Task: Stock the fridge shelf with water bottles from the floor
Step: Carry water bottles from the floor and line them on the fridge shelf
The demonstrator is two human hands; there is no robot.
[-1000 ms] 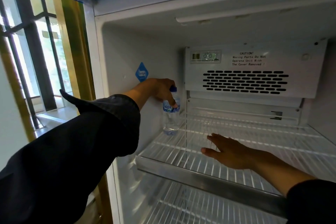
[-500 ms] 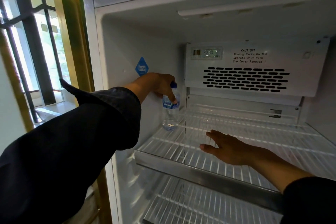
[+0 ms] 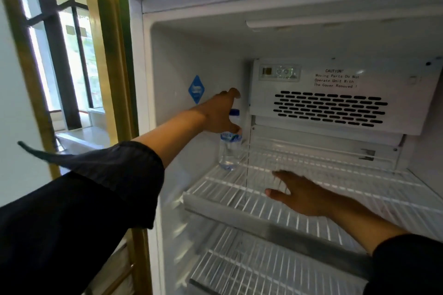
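A clear water bottle (image 3: 229, 153) with a blue cap and blue label stands upright in the back left corner of the fridge's upper wire shelf (image 3: 242, 214). My left hand (image 3: 221, 114) reaches in just in front of the bottle's top, fingers spread apart, thumb by the bottle's shoulder and no longer wrapped around it. My right hand (image 3: 303, 196) lies flat, palm down and fingers apart, on the wire shelf near its front, holding nothing. No other bottle is in sight.
The white fan cover (image 3: 335, 103) with black vents hangs low over the back of the shelf. A lower wire shelf (image 3: 251, 268) sits underneath. The fridge's left wall carries a blue diamond sticker (image 3: 196, 89). A barred window (image 3: 60, 67) is to the left.
My left hand has opened its fingers off the bottle, which now stands on the shelf in the back left corner. My right hand stays flat on the shelf.
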